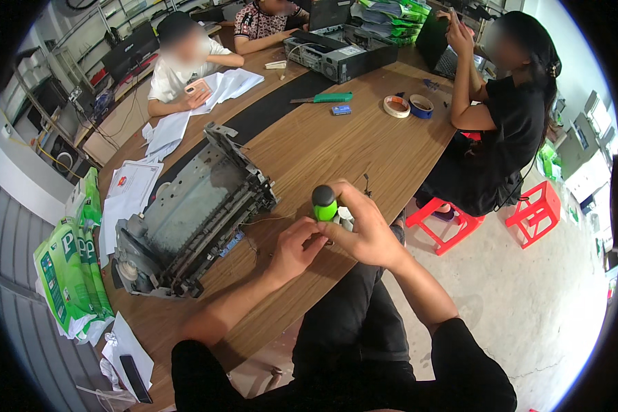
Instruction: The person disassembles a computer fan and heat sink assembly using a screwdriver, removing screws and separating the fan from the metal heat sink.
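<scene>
A screwdriver (325, 204) with a green and black handle stands end-on between my hands, over the table's near edge. Its shaft is hidden. My right hand (366, 230) curls round it, forefinger behind the handle and thumb below. A small white part (345, 218) shows inside that hand's curl; its kind is unclear. My left hand (296, 248) is closed, thumb and fingertips pinched together just under the handle and meeting the right thumb. What they pinch is hidden. To the left lies a grey metal printer frame (199, 206) with black rollers and a thin wire trailing toward my hands.
On the wooden table (316, 158) are a green cutter knife (333, 97), a blue box (341, 110), tape rolls (396, 106), papers (230, 86) and an opened computer case (343, 58). Green paper packs (69, 275) stand left. Several people sit around; red stools (537, 213) stand right.
</scene>
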Demonstrator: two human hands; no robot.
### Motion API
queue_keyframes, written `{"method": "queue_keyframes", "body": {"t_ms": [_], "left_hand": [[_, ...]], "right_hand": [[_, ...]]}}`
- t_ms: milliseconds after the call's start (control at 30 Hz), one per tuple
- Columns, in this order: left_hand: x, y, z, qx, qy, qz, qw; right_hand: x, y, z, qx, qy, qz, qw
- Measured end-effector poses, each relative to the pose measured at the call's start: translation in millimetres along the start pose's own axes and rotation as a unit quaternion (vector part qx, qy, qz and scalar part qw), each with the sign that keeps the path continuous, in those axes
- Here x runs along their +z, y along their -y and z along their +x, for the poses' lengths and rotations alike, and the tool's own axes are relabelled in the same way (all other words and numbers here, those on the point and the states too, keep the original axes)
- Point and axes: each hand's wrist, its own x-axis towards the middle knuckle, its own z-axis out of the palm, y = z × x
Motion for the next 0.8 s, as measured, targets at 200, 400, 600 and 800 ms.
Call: {"method": "queue_keyframes", "body": {"t_ms": [200,400,600,800], "left_hand": [[1,0,-1,0.017,-0.015,0.007,1.000],[1,1,-2,-0.030,0.009,-0.006,1.000],[3,17,-8,-0.010,0.020,0.028,0.999],[2,2,-2,0.003,0.013,0.015,1.000]], "right_hand": [[-1,-4,3,-0.084,0.023,-0.070,0.994],[4,-7,-1,-0.050,-0.003,-0.023,0.998],[12,-1,-6,-0.045,-0.004,0.005,0.999],[8,-9,-6,-0.067,0.008,-0.100,0.993]]}}
